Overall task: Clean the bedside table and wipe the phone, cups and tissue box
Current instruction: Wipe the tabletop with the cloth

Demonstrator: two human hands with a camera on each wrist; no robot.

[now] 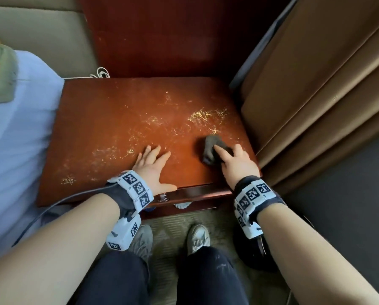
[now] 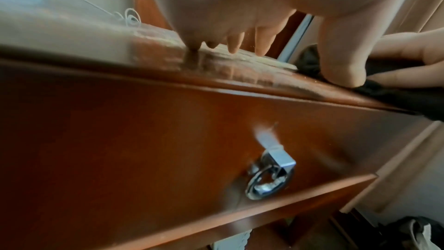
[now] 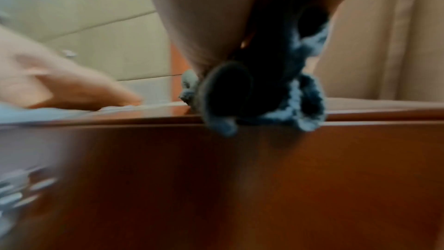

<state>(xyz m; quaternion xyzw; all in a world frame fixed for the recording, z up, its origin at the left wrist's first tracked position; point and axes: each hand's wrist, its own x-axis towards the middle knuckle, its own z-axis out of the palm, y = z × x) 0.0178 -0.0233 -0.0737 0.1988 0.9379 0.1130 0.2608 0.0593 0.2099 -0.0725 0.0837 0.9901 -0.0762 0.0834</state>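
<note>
The right hand (image 1: 236, 160) presses a bunched grey cloth (image 1: 212, 148) near the bedside table's (image 1: 118, 128) front right corner, the left hand (image 1: 153, 166) lies flat and empty at its front edge, and the streaked top stretches away leftward and rearward

head view looks down on the bedside table (image 1: 109, 128); both wrist views sit close at its front edge.
</note>
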